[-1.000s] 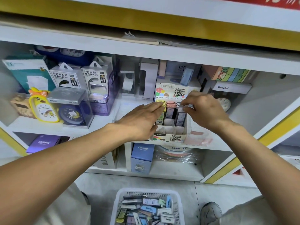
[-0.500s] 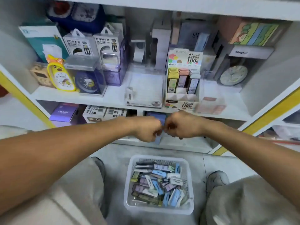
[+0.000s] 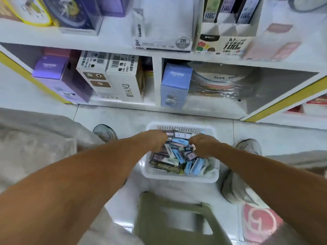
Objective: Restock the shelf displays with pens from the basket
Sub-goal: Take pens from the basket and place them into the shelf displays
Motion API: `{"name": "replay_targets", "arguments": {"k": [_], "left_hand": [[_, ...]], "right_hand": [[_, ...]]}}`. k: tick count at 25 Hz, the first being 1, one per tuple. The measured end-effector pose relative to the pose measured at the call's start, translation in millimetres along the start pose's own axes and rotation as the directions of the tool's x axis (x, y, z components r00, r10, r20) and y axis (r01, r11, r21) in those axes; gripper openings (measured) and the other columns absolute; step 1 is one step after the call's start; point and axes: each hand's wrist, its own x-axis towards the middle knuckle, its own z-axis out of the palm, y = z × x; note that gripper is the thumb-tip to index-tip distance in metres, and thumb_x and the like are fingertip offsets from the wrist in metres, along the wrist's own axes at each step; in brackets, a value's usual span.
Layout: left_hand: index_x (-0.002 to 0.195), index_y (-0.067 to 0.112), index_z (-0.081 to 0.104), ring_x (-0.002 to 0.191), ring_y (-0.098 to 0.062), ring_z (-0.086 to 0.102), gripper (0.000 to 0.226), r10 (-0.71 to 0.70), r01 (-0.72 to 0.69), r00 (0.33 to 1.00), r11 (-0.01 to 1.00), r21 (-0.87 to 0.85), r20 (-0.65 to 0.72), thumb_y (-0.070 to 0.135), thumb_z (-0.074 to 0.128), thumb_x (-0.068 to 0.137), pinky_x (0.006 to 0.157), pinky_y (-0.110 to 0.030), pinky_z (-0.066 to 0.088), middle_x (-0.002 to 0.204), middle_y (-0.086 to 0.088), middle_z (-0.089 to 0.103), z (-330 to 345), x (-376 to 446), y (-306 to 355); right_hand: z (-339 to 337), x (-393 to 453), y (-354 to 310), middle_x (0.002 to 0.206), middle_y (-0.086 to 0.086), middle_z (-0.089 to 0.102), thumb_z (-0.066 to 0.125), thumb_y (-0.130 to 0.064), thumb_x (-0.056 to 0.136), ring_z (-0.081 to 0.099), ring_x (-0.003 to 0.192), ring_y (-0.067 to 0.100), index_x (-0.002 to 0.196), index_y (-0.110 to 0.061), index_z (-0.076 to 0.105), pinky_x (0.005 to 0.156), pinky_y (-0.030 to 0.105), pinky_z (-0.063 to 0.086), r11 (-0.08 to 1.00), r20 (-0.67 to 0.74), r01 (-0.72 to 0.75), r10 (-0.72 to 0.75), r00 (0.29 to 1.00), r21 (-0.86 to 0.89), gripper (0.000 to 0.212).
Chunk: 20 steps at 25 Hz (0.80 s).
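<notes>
A white plastic basket [image 3: 178, 177] stands on the floor between my feet, filled with several small flat packs [image 3: 178, 156] in blue, purple, white and olive. Both my hands are down inside it. My left hand [image 3: 155, 140] reaches in from the left with its fingers curled down among the packs. My right hand [image 3: 203, 145] comes in from the right, fingers also bent into the pile. The frame is blurred, and I cannot tell whether either hand holds a pack. The cardboard display box [image 3: 226, 39] with upright packs stands on the shelf at the upper right.
A low shelf [image 3: 157, 55] runs across the top, holding a purple box [image 3: 53, 71], DIY boxes [image 3: 122, 80], a blue box [image 3: 175, 84] and wrapped discs [image 3: 219, 82]. An olive stool [image 3: 175, 216] is under me. My shoes [image 3: 105, 132] flank the basket.
My hands dropped from in front of the shelf into the basket, and my view tilted down toward the floor.
</notes>
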Motion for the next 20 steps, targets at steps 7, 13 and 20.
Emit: {"name": "replay_targets", "arguments": {"k": [7,13,20], "left_hand": [[0.134,0.001,0.049,0.121,-0.041,0.047,0.048,0.024,-0.024,1.0,1.0,0.018,-0.001,0.012,0.063,0.089,0.099,-0.045,0.045,0.134,-0.025,0.045,48,21,-5],[0.139,0.006,0.044,0.111,-0.036,0.057,0.06,-0.03,-0.017,0.987,0.958,-0.287,-0.159,-0.004,0.064,0.082,0.09,-0.039,0.047,0.129,-0.019,0.049,55,34,1],[0.144,0.006,0.036,0.132,-0.033,0.038,0.087,-0.024,-0.007,0.969,0.992,-0.123,-0.245,0.004,0.081,0.069,0.102,-0.04,0.044,0.144,-0.017,0.034,63,35,-7]], "right_hand": [[60,-1,27,0.145,0.01,0.039,0.054,-0.01,0.093,0.043,0.13,0.028,0.147,-0.012,0.036,0.106,0.035,0.039,1.0,-0.027,0.014,-0.014,1.0,0.009,0.056],[69,1,26,0.142,0.011,0.043,0.064,-0.008,0.09,0.046,0.128,0.031,0.146,-0.012,0.041,0.106,0.035,0.039,0.971,-0.145,0.049,-0.015,0.989,0.233,0.06],[62,9,15,0.138,0.002,0.05,0.062,-0.019,0.089,0.048,0.126,0.023,0.141,-0.018,0.046,0.1,0.036,0.048,0.985,-0.29,0.111,-0.068,0.955,0.133,0.055]]}}
